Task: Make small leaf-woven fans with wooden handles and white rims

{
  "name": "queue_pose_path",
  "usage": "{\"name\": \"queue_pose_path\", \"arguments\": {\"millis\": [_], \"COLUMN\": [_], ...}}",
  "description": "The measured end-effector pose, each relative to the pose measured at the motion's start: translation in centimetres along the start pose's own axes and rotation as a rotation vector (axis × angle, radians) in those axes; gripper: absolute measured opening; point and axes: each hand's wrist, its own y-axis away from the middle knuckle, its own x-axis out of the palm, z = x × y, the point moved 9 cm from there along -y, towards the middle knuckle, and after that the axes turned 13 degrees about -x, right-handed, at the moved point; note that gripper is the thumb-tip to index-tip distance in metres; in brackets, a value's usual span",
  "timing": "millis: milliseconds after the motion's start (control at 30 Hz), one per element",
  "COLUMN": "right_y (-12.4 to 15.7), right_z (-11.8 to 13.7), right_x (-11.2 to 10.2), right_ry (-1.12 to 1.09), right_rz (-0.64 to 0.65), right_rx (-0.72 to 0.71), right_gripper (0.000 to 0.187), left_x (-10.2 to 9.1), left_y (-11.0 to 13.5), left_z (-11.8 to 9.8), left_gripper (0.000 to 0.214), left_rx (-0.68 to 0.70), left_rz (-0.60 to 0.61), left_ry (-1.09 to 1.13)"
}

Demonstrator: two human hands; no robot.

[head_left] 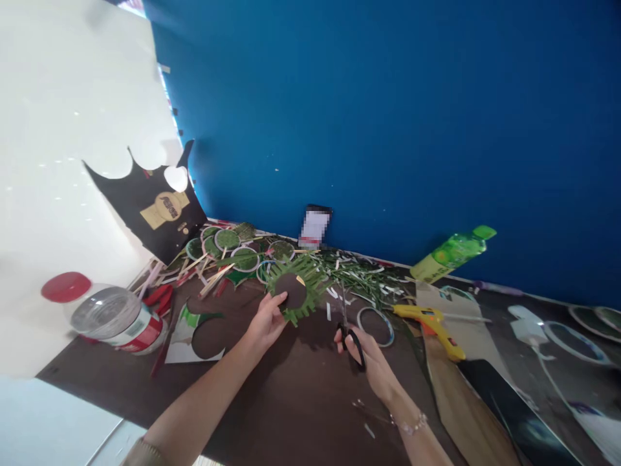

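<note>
Between the thumb and fingers of my left hand point(268, 318) is a round paper disc point(291, 291) with a dark centre and a green fringed edge. A small yellowish patch shows on its dark face. My right hand point(371, 359) has its fingers in the handles of a pair of scissors point(345, 323), whose blades point away from me, just right of the fringe and apart from it. Green and white paper clippings point(359, 275) lie heaped behind both hands. A ring with a pale rim point(391, 333) lies on the table beside the scissors.
Left stand a clear jar point(116, 317), a green-and-white cutout sheet point(179, 346) and several round green pieces point(228, 239) with sticks. A phone point(315, 226) leans on the blue wall. Right are a yellow glue gun point(431, 323), a green bottle point(451, 254) and a dark tablet-like slab point(514, 408).
</note>
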Motion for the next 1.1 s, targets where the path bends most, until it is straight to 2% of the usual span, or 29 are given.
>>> {"name": "queue_pose_path", "arguments": {"millis": [67, 167, 333, 533, 733, 1100], "right_y": [0.0, 0.5, 0.9, 1.0, 1.0, 1.0], "right_z": [-0.6, -1.3, -0.9, -1.2, -1.4, -1.2], "right_x": [0.8, 2.3, 4.0, 4.2, 4.2, 4.2], "right_ry": [-0.014, 0.003, -0.075, -0.118, -0.128, -0.179], "right_rz": [-0.017, 0.038, 0.101, 0.087, 0.098, 0.117], "right_rx": [0.013, 0.052, 0.037, 0.023, 0.019, 0.029], "right_gripper": [0.049, 0.048, 0.048, 0.049, 0.049, 0.052], "left_x": [-0.2, -0.3, -0.1, 0.0, 0.7, 1.4], "left_y": [0.0, 0.0, 0.0, -0.1, 0.2, 0.4], "left_z": [0.1, 0.2, 0.6, 0.9, 1.6, 1.5], "left_gripper": [0.03, 0.026, 0.022, 0.021, 0.025, 0.033], "left_rx": [-0.006, 0.004, 0.033, 0.051, 0.015, 0.044], "left_rz": [-0.015, -0.044, -0.038, 0.016, 0.058, 0.116], "left_ry": [0.017, 0.022, -0.007, -0.009, -0.131, -0.231]}}
